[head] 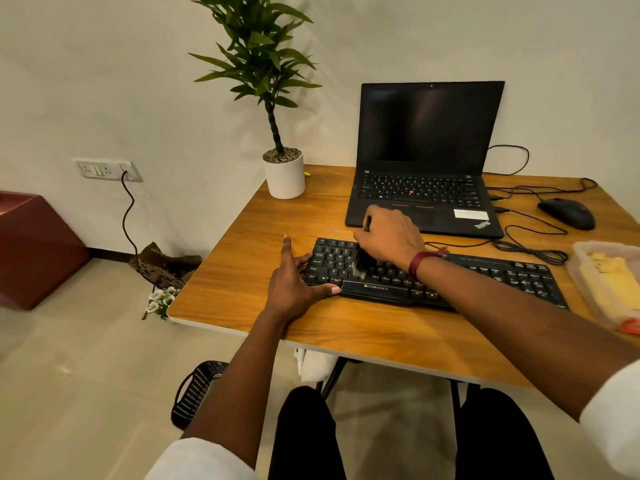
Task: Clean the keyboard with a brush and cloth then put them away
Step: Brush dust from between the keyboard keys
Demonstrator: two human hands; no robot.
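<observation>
Fingers [362, 234] of the right hand [391, 237] curl round a dark-bristled brush [363, 262] on the matte black keyboard [519, 276]; left hand [294, 282] splayed flat against its end.

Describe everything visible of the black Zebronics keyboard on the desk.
The keyboard is black, plastic-looking and full-size, with white legends and ZEBRONICS printed near its front edge. It lies flat and slanted on the wooden desk, in front of the laptop. The left hand braces its left end; the right hand holds a brush with bristles on the left keys.
</observation>
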